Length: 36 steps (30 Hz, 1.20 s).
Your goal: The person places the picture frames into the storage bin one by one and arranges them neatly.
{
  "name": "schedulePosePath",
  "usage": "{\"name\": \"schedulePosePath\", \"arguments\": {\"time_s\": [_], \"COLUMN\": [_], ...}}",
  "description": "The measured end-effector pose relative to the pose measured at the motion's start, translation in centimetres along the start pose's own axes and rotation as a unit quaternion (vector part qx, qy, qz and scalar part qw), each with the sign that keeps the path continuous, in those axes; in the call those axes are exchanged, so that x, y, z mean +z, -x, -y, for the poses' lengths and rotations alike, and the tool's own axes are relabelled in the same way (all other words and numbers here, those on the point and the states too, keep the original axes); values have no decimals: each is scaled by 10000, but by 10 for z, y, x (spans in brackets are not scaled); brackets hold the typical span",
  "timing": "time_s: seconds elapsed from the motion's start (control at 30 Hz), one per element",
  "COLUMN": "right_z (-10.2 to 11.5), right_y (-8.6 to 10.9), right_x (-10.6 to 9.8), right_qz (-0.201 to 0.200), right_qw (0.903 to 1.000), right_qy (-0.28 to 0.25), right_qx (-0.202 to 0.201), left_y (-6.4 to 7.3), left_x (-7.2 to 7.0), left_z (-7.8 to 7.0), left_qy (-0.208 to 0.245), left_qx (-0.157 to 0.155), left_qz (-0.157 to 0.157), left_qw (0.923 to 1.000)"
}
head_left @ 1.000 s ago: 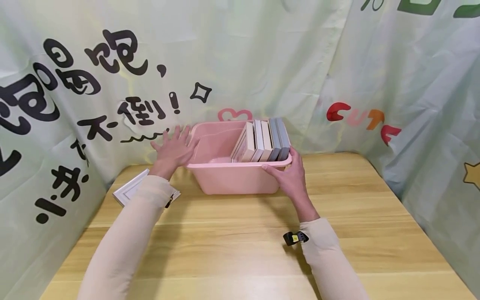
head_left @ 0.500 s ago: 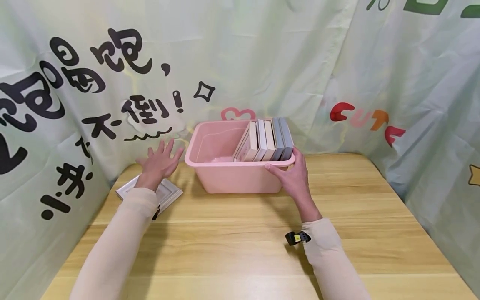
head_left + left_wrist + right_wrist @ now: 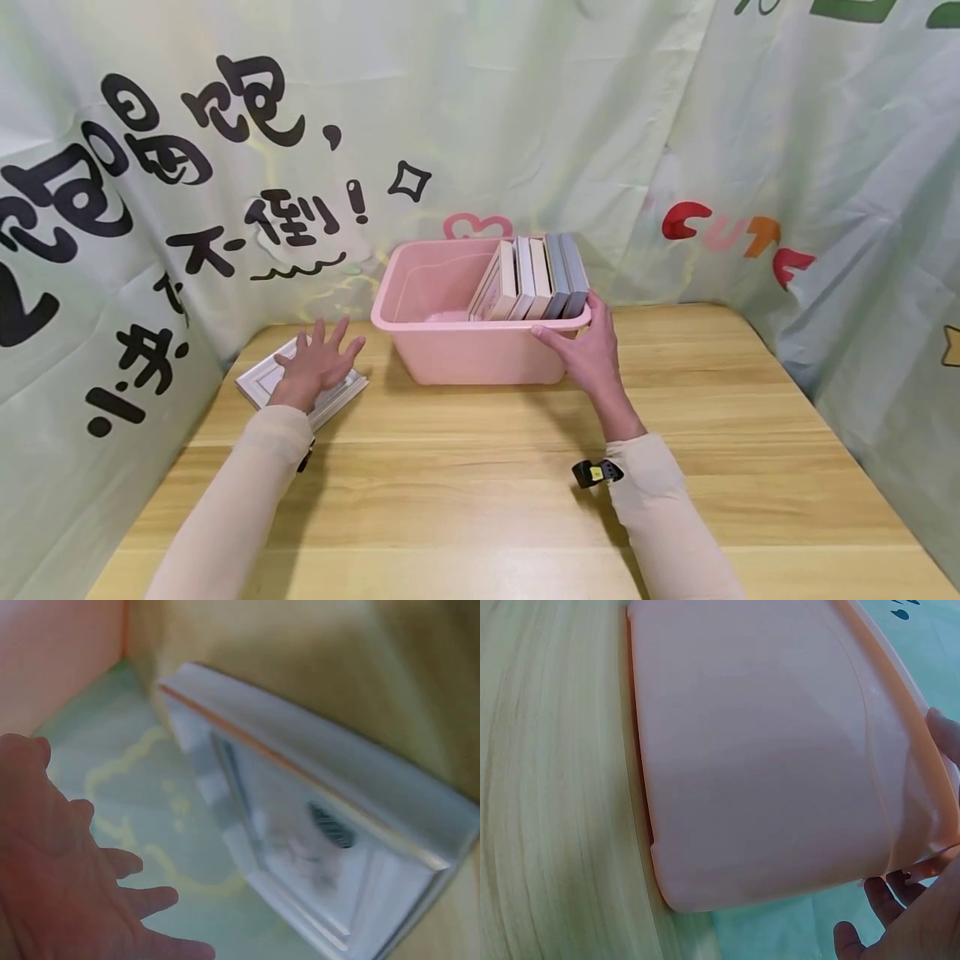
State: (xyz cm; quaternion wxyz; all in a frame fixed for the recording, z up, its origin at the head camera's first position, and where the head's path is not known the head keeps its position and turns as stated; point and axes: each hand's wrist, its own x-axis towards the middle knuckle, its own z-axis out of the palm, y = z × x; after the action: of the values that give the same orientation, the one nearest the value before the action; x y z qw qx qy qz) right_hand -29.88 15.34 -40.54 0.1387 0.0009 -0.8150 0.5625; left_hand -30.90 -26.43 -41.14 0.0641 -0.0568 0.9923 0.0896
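A white picture frame (image 3: 258, 381) lies flat on the table at the left, its molded border and glass also showing in the left wrist view (image 3: 292, 817). Over it hovers my left hand (image 3: 311, 373), fingers spread and straight; the left wrist view shows the hand apart from the frame. My right hand (image 3: 596, 354) grips the near right corner of a pink plastic bin (image 3: 476, 358), thumb on the front rim and fingers round the side. Several picture frames (image 3: 531, 279), white, cream and grey-blue, stand upright and leaning together in the bin's right half.
The wooden table (image 3: 480, 492) runs under everything. A pale printed cloth (image 3: 540, 125) with dark lettering hangs close behind the bin and along both sides. The left half of the bin shows its bare pink inner wall (image 3: 423, 279).
My left hand has moved away from the bin's left side, leftward and down, to above the white picture frame. My right hand keeps its grip on the bin's corner.
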Motion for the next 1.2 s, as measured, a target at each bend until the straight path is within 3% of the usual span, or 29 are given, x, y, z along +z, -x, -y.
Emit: {"name": "schedulePosePath", "arguments": {"time_s": [0.27,0.6,0.93,1.2], "right_z": [-1,-1,-1,0], "right_y": [0,0,-1,0], "right_x": [0,-1,-1,-1], "right_qz": [-2,25,14,55], "right_qw": [10000,10000,10000,10000], "right_qy": [23,65,9,11], "right_qx": [48,52,55,59], "left_y": [3,16,20,22], "left_x": [21,23,25,31], "left_z": [9,12,7,1], "left_qy": [67,-301,-772,-696], "left_qx": [29,39,228,501], "left_qz": [383,1093,739,506], "left_qw": [9992,9935,9940,9950]}}
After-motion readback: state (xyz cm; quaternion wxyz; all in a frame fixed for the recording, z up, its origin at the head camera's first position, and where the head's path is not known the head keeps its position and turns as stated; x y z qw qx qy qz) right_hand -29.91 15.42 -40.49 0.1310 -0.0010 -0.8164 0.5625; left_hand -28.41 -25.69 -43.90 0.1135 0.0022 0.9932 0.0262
